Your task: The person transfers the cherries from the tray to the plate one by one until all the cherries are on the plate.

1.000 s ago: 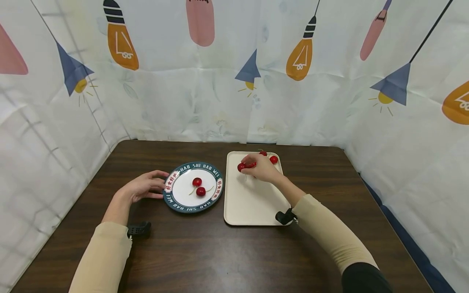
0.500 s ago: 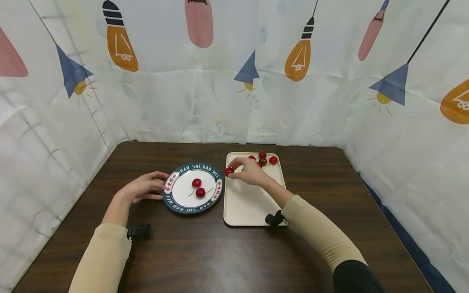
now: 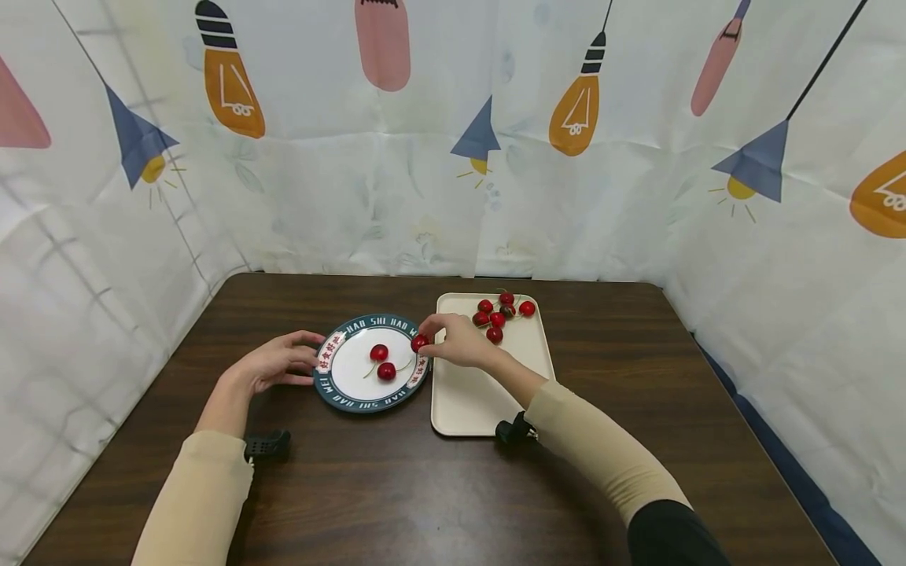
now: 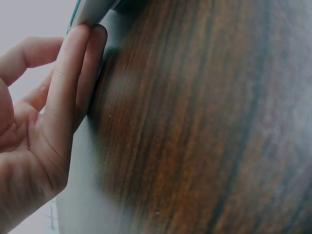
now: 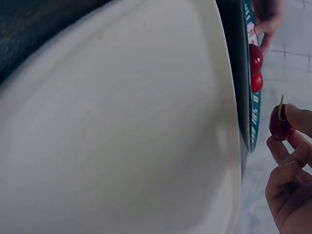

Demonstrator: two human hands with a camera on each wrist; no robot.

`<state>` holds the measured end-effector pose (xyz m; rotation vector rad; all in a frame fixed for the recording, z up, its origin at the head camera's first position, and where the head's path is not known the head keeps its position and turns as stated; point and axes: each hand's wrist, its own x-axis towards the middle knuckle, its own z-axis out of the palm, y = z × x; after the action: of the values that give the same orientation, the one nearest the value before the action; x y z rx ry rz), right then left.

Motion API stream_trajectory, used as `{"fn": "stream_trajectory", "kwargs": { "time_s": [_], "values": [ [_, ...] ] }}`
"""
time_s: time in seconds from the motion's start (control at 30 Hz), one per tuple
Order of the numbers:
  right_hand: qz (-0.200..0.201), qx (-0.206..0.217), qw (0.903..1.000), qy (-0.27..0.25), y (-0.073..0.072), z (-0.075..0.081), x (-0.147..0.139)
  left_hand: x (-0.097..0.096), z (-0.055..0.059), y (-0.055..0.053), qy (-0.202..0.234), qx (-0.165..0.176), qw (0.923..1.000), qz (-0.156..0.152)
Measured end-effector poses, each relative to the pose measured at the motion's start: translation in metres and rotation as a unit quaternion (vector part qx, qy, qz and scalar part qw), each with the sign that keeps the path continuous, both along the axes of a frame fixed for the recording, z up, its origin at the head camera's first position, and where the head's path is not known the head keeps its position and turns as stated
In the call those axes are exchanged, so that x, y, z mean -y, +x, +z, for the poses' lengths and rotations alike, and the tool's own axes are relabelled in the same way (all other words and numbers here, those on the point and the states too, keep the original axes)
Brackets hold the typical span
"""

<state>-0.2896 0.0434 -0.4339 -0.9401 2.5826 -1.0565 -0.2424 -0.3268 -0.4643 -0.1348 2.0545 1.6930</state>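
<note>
My right hand (image 3: 456,340) pinches a red cherry (image 3: 419,343) between thumb and fingertips, over the right rim of a round plate (image 3: 336,393) with a blue-green lettered border. In the right wrist view the held cherry (image 5: 280,123) shows a green stem. Two cherries with stems, one of them here (image 3: 386,371), lie on the plate's white middle. At the plate's left edge my left hand (image 3: 283,362) touches the rim with its fingers extended; the left wrist view shows those fingers (image 4: 68,73) against the rim's side.
A cream rectangular tray (image 3: 470,401) stands right of the plate, under my right forearm. Several cherries (image 3: 497,319) cluster at its far end. Both dishes stand on a dark wooden table (image 3: 368,487), with a printed curtain (image 3: 425,204) behind it.
My right hand has moved left from the tray's far part to the plate's right rim, carrying the cherry. The left hand has stayed at the plate's edge.
</note>
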Motion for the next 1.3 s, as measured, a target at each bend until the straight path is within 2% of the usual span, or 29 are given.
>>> {"fn": "stream_trajectory", "kwargs": {
  "time_s": [0.1, 0.37, 0.63, 0.93, 1.3],
  "values": [
    [0.006, -0.002, 1.0000, 0.004, 0.002, 0.000, 0.005, -0.001, 0.002, 0.001, -0.001, 0.003, 1.0000, 0.006],
    [0.015, 0.013, 0.9998, 0.004, 0.007, 0.001, 0.015, -0.003, 0.004, 0.002, 0.002, -0.005, 1.0000, -0.005],
    [0.019, -0.001, 0.9998, 0.010, 0.007, 0.004, 0.015, -0.004, 0.004, 0.001, -0.001, -0.003, 1.0000, 0.000],
    [0.011, -0.010, 0.9999, 0.003, 0.002, 0.004, -0.001, -0.003, 0.004, 0.001, -0.002, -0.003, 1.0000, 0.002],
    [-0.026, -0.009, 0.9996, -0.001, -0.001, 0.006, -0.028, -0.003, 0.004, 0.002, -0.004, 0.000, 1.0000, 0.002]
  ]
}}
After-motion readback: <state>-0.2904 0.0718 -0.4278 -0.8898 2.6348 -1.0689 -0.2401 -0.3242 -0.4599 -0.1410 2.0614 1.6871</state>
